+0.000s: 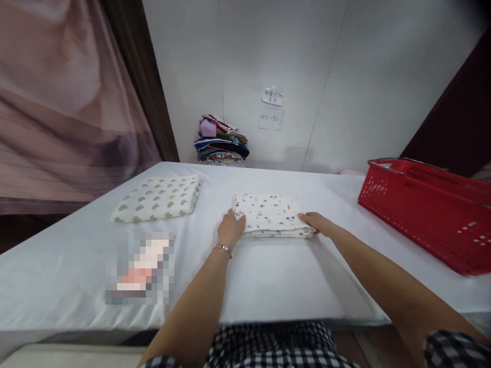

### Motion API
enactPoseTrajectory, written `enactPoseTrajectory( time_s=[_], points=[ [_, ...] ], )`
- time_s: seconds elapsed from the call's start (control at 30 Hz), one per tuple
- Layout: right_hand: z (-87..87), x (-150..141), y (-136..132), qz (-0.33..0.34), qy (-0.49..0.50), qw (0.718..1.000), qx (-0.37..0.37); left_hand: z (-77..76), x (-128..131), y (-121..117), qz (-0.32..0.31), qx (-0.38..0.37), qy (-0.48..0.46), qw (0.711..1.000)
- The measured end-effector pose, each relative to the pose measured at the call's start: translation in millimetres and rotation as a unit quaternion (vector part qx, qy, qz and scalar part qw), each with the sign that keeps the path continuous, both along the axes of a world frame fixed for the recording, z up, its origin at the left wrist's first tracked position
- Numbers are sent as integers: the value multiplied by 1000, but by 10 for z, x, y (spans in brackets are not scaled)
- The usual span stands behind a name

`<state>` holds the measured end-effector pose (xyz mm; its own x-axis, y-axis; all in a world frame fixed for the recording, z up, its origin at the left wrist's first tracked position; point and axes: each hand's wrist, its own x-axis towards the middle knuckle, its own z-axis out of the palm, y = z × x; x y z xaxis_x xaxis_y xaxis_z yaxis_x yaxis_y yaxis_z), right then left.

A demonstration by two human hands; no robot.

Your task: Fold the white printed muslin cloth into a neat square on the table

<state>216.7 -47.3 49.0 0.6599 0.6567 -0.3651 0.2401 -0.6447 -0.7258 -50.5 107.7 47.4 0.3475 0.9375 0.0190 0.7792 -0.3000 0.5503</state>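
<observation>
A folded white cloth (270,212) with small scattered prints lies on the table in front of me, its layered edge facing me. My left hand (230,228) holds its left side, thumb on the top layer and fingers along the edge. At the right front corner, my right hand (317,223) grips the cloth with the thumb on top; its other fingers are partly hidden. To the left rests another folded cloth (161,198), white with grey mouse-head shapes, and neither hand touches it.
A white-covered table (276,286) spans the view. On the right stands a red plastic basket (422,217). A pixelated object (141,266) lies at left. Beyond the far edge is a stack of folded fabrics (222,140), near paper signs (270,120) on the wall.
</observation>
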Motion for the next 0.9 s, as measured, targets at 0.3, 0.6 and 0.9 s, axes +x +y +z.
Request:
enactPoseTrajectory(
  time_s=[0.3, 0.6, 0.9],
  points=[
    [-102, 85, -12, -26, -3, 999, 44, 13, -22, 0, -29, -39, 28, 998],
    [-151, 215, -121, -33, -88, 995, 41, -55, 78, -129, -65, -46, 24, 997],
    [-49, 186, -143, 4, -81, 996, 35, -2, 17, -101, -64, -27, 65, 995]
  ],
)
